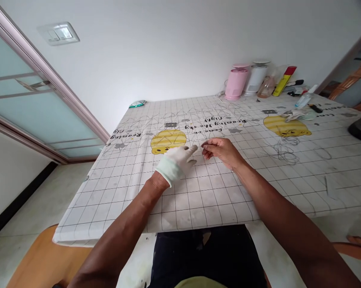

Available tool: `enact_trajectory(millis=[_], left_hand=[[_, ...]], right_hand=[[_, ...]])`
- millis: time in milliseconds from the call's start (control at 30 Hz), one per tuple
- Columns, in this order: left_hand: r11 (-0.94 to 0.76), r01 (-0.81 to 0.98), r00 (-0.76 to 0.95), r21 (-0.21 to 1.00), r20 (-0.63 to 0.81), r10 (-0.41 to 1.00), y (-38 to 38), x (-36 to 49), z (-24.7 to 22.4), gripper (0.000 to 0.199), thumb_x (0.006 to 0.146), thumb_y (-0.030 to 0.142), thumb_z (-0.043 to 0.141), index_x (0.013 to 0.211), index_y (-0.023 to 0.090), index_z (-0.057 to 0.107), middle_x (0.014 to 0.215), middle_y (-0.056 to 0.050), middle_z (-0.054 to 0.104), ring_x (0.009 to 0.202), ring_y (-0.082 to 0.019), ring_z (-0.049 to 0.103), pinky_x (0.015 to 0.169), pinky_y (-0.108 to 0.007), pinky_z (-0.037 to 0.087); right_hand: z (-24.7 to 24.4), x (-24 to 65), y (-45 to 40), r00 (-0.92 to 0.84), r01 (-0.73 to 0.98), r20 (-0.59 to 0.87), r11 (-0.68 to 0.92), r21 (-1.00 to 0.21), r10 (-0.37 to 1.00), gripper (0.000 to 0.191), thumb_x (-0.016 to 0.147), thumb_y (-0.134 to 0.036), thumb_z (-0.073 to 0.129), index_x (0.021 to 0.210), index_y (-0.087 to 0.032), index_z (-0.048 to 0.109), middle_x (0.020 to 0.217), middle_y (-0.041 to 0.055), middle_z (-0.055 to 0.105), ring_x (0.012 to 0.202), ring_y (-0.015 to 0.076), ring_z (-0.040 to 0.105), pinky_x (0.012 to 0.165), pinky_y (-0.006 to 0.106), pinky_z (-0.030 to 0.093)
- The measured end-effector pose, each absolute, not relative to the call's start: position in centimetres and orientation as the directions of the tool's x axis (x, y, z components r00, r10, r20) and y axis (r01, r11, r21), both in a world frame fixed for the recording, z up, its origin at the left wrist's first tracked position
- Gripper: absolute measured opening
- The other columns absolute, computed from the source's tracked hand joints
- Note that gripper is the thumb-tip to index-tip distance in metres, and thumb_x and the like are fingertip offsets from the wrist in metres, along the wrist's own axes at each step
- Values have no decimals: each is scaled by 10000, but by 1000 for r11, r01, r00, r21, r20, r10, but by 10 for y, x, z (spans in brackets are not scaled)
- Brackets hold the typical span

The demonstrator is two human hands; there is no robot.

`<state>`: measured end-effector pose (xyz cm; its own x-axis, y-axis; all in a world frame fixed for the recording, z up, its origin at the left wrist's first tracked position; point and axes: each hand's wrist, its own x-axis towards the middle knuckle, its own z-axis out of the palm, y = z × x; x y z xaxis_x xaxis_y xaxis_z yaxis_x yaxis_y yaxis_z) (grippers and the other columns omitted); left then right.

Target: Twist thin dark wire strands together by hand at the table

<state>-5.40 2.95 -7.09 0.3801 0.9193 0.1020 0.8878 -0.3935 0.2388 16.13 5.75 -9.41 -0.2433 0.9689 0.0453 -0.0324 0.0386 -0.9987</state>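
Observation:
My left hand (182,158) wears a white knit glove with a pale green cuff. Its fingers and thumb are apart over the checked tablecloth (198,200), beside a printed yellow balloon figure. Opposite it, to the right, my bare right hand (218,150) has thumb and index finger pinched together. Whatever lies in that pinch is too fine to make out. To the right of this hand, a loose tangle of thin dark strands (285,152) lies on the cloth. More fine strands (180,110) seem to stretch across the far part of the table.
Along the wall stand a pink cylinder device (237,82), a white one (256,80), a bottle (266,86) and a yellow-red box (284,81). A clear spray bottle (306,96) and a crumpled glove (297,114) are at right. A green-white packet (137,104) lies far left.

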Motion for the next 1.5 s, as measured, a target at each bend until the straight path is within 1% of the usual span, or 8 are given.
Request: enact_trajectory(millis=[67, 133, 400, 667, 833, 1100, 1367, 1500], left_hand=[[-395, 911, 393, 120, 34, 919, 31, -49, -74, 331, 987, 396, 595, 1284, 295, 698, 1071, -86, 727, 895, -274, 677, 734, -338, 443], [-391, 918, 391, 71, 25, 920, 34, -47, -77, 281, 1026, 386, 519, 1163, 278, 739, 1067, -89, 729, 867, -270, 679, 699, -338, 419], [-422, 895, 416, 145, 68, 907, 39, -54, -91, 349, 1040, 348, 475, 935, 243, 791, 1039, -85, 738, 840, -245, 666, 668, -333, 385], [-320, 909, 298, 267, 120, 947, 27, -45, -96, 339, 1040, 357, 476, 969, 264, 794, 1063, -78, 748, 951, -261, 668, 731, -334, 418], [-284, 929, 270, 238, 89, 959, 26, -40, -101, 402, 1049, 355, 428, 891, 242, 780, 1034, -85, 749, 855, -255, 662, 662, -341, 377], [-246, 950, 226, 194, 119, 967, 19, -36, -107, 383, 1047, 330, 438, 852, 233, 752, 997, -89, 745, 832, -244, 642, 667, -349, 353], [-166, 967, 162, 191, 34, 986, 24, -37, -102, 404, 1059, 374, 406, 897, 255, 756, 1026, -46, 753, 848, -216, 648, 649, -325, 365], [-166, 970, 167, 179, 8, 986, 23, -35, -102, 401, 1067, 359, 405, 990, 257, 786, 1078, -68, 752, 907, -227, 668, 726, -326, 429]], right_hand=[[-94, 161, 57, -242, -39, 38, 30, -999, 970, 260, 822, -382, 837, 904, -144, 772, 764, 71, 749, 612, 160, 691, 597, 302, 580], [-96, 160, 57, -239, -47, 35, 25, -999, 970, 258, 836, -367, 819, 942, -135, 785, 744, 65, 740, 592, 155, 682, 577, 296, 574], [-105, 148, 49, -156, -33, 67, 62, -998, 985, 257, 856, -367, 793, 964, -134, 802, 729, 71, 738, 561, 159, 668, 523, 303, 581], [-105, 141, 45, -56, -56, 2, -2, -998, 998, 182, 850, -318, 779, 902, -143, 779, 688, 73, 730, 523, 172, 672, 474, 306, 591], [-104, 141, 44, -51, -62, 30, 27, -998, 998, 214, 846, -347, 787, 903, -142, 772, 681, 68, 728, 518, 173, 677, 472, 307, 596], [-101, 142, 43, -43, 7, 44, 44, -999, 998, 214, 863, -346, 781, 889, -134, 772, 675, 78, 728, 514, 186, 690, 466, 312, 608], [-96, 143, 42, -52, 86, -13, -9, -996, 999, 141, 908, -195, 670, 931, -105, 776, 673, 72, 736, 519, 175, 697, 478, 288, 614], [-96, 143, 42, -44, 164, 10, 17, -986, 999, 182, 932, -189, 629, 971, -107, 787, 676, 62, 738, 523, 171, 701, 489, 281, 618]])
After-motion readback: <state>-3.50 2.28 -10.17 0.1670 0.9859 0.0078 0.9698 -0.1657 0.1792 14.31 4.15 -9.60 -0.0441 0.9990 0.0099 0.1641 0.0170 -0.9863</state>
